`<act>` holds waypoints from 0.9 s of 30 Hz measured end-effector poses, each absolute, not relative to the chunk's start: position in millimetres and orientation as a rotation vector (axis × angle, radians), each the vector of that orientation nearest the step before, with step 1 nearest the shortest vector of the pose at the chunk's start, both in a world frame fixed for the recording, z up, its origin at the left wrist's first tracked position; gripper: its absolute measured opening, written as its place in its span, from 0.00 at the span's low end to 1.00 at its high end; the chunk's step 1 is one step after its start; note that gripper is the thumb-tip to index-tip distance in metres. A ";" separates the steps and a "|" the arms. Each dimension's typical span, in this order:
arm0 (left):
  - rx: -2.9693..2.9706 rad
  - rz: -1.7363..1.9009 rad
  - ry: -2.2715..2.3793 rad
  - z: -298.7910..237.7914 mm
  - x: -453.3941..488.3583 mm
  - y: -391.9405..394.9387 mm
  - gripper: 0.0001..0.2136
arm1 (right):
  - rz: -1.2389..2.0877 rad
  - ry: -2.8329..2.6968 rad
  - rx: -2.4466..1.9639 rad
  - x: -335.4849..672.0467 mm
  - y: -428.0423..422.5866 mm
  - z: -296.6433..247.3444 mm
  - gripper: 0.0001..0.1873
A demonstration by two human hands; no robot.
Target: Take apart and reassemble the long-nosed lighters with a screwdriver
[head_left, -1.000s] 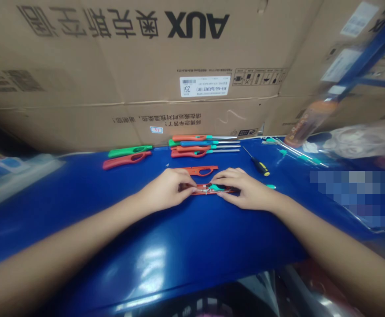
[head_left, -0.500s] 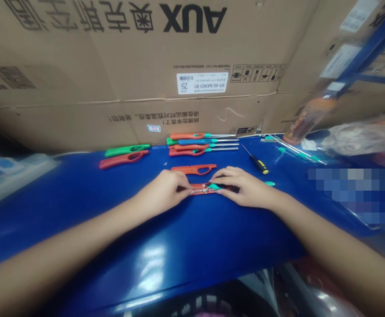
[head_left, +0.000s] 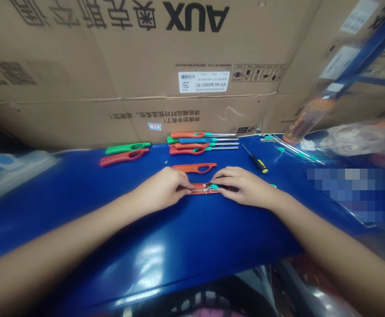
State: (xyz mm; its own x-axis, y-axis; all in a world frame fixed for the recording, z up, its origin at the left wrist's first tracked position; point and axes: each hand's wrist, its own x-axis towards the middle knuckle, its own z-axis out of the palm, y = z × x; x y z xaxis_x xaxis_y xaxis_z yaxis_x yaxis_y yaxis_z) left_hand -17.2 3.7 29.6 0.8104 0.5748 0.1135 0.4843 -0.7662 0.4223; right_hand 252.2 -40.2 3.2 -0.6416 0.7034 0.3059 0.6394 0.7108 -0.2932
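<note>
An opened orange lighter body point(head_left: 201, 188) with a teal part and small inner pieces lies on the blue table point(head_left: 179, 237). My left hand point(head_left: 164, 190) pinches its left end with closed fingers. My right hand point(head_left: 245, 186) grips its right end, fingertips on the teal piece. Just behind it lies a separate orange half-shell point(head_left: 194, 167). My hands hide both ends of the body.
Assembled long lighters point(head_left: 199, 144) lie in a row at the back. A green shell point(head_left: 128, 148) and a red shell point(head_left: 123, 157) lie to the left, a black-and-yellow screwdriver point(head_left: 255, 160) to the right. Metal tubes point(head_left: 294, 151) and a plastic bag point(head_left: 360, 138) sit far right. Cardboard boxes point(head_left: 146, 66) wall the back.
Both hands stay on the orange lighter body, with only slight finger shifts. The camera view has drifted a little.
</note>
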 end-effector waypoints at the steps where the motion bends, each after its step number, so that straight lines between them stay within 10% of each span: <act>1: 2.611 0.315 0.802 31.2 -17.6 3.6 0.12 | 0.217 -2.523 -1.040 252.3 -40.4 3.3 0.14; 27: 2.761 0.376 0.759 21.1 -13.9 -2.6 0.12 | 0.416 -2.701 -1.079 258.3 -48.9 14.2 0.29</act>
State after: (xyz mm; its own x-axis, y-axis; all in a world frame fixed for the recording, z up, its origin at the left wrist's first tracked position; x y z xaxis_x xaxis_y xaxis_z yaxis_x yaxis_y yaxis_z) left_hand -13.9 -2.6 21.1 0.8308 0.5269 0.1794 0.4615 -0.8323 0.3070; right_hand 258.3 -48.9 14.2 -0.7124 0.6969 0.0829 0.6396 0.6934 -0.3318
